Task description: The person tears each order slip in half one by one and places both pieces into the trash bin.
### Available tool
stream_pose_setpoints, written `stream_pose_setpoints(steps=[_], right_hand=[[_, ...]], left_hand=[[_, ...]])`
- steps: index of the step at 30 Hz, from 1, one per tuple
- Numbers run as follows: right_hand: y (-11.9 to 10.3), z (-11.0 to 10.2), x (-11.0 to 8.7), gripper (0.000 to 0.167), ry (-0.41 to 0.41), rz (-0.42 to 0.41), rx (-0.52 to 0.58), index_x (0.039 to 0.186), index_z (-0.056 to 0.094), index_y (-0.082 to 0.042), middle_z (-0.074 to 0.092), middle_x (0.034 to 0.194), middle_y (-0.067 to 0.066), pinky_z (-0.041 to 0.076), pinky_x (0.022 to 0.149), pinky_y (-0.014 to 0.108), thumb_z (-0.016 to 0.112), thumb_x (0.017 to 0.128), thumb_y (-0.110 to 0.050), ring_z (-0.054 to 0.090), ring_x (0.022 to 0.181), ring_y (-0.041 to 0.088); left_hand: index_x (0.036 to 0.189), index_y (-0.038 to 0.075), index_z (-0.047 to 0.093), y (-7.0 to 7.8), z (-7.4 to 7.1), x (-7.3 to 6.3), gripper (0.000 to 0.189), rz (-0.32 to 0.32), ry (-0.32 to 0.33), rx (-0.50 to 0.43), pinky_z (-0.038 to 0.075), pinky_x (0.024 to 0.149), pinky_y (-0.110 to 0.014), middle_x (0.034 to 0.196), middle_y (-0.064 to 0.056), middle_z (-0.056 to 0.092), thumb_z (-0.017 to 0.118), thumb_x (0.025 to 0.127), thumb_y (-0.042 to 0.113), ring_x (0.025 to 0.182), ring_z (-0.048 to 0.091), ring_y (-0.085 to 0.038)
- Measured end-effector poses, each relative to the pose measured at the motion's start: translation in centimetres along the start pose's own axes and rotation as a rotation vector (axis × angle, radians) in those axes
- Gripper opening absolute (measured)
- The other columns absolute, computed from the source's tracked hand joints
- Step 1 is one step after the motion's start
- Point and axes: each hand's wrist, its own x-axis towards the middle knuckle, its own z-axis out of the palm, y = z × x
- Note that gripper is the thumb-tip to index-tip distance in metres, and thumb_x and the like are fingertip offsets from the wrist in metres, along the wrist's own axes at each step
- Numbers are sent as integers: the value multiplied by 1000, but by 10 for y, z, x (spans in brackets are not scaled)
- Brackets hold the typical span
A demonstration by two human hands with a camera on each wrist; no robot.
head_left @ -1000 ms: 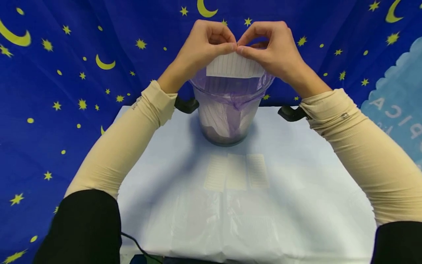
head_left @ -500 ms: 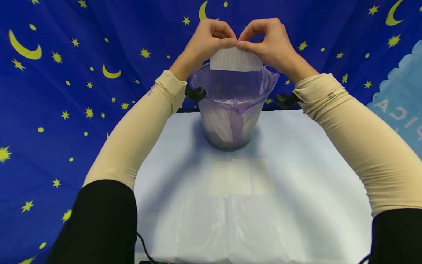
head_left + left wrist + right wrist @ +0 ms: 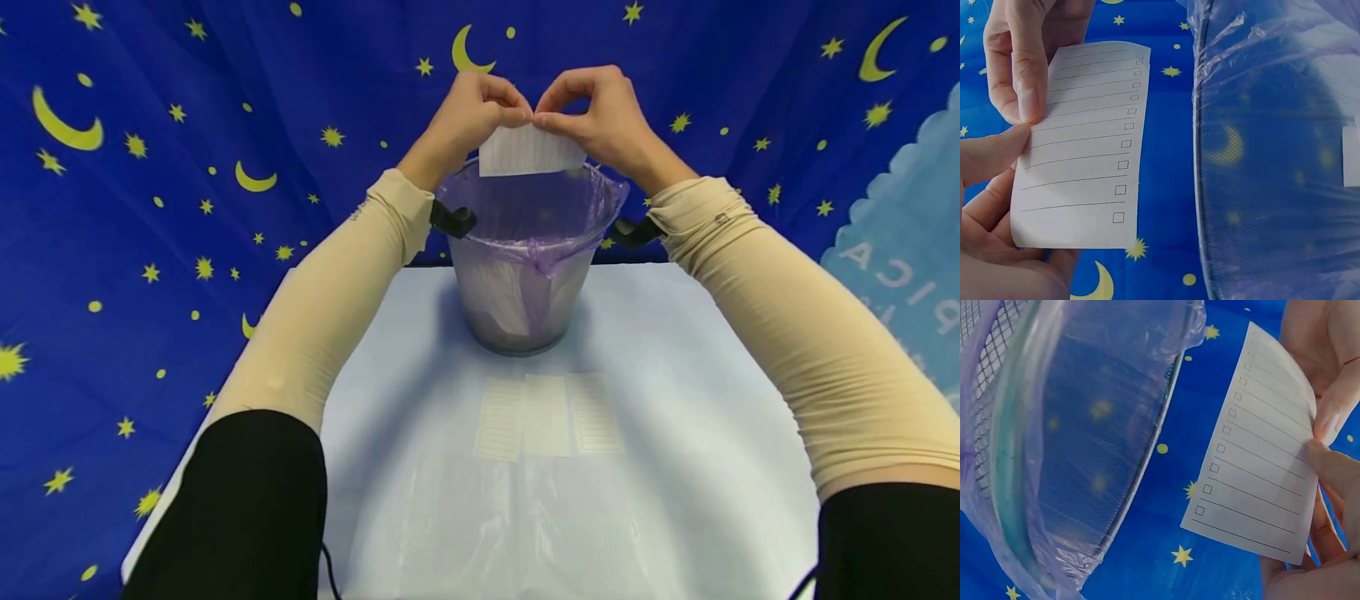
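I held one white paper slip by a long edge, my left grip and right grip pinching it side by side near the middle. It was in one piece, slightly bowed, ruled with thin lines, small boxes down the opposite edge, near the bin.

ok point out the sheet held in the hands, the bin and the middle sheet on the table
Held sheet [image 3: 1082, 149], left wrist view, middle of its lined face
Bin [image 3: 510, 292], head view, front wall below the rim
Middle sheet [image 3: 547, 415], head view, centre of its upper face
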Motion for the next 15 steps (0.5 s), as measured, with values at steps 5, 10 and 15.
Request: stream_pose_setpoints(steps=[5,10,15], right_hand=[[-2,-1,-2,28,9,-11,-17,114,80,-11,74,108,-1,56,87,21,73,100,-35,69,96,7],[-7,-2,-6,28,3,2,-12,115,80,-10,74,107,-2,58,91,23,74,100,-33,69,97,7],[-10,-2,-15,27,-1,4,17,113,80,-10,74,105,-1,57,91,22,75,99,-33,68,96,9]], left_hand=[[98,2,79,-3,3,2,11,-70,35,-25,44,89,-29,94,0,71,71,100,8,97,57,-14],[100,3,80,-5,3,3,11,-169,48,-17,46,86,-29,100,-3,73,71,99,10,95,59,-14],[100,3,80,-13,6,3,12,-214,29,-35,50,77,-29,97,-2,72,71,100,11,88,61,-14]])
